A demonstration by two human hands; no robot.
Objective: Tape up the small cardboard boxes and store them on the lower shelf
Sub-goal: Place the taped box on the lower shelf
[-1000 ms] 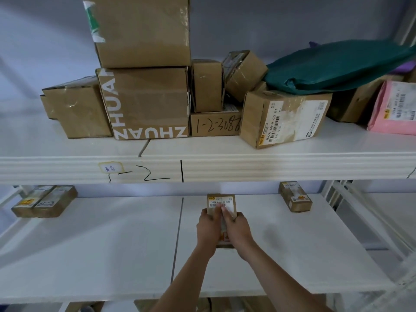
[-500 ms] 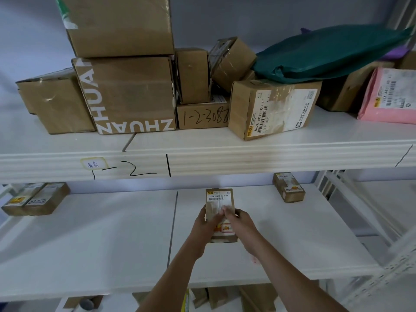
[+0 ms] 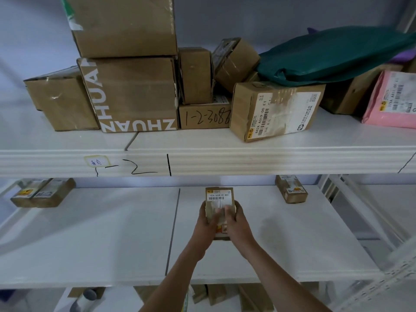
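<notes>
Small box: a small cardboard box (image 3: 219, 197) with a white barcode label on its far end, held over the middle of the lower shelf (image 3: 292, 244), just right of the seam between the two shelf boards; whether its underside touches the shelf cannot be told.
Left hand: the left hand (image 3: 206, 224) grips the box's left side, fingers curled round the edge and thumb on top.
Right hand: the right hand (image 3: 236, 222) grips the right side, thumb laid across the top near the left thumb, fingers wrapped round the edge.
Open room: bare white shelf lies on both sides of the box and in front of it, out to the front edge.
Shelf neighbours: a pair of small boxes (image 3: 42, 193) lies at the far left, well apart; one more small box (image 3: 291, 188) sits back right, near the metal upright (image 3: 360, 212).
Overhead edge: the front lip of the upper shelf (image 3: 247, 161), marked in pen, hangs above the box's far end.
Upper shelf load: stacked brown cartons (image 3: 130, 86), a labelled carton (image 3: 274, 111), a green bag (image 3: 333, 55) and a pink parcel (image 3: 391, 100).
</notes>
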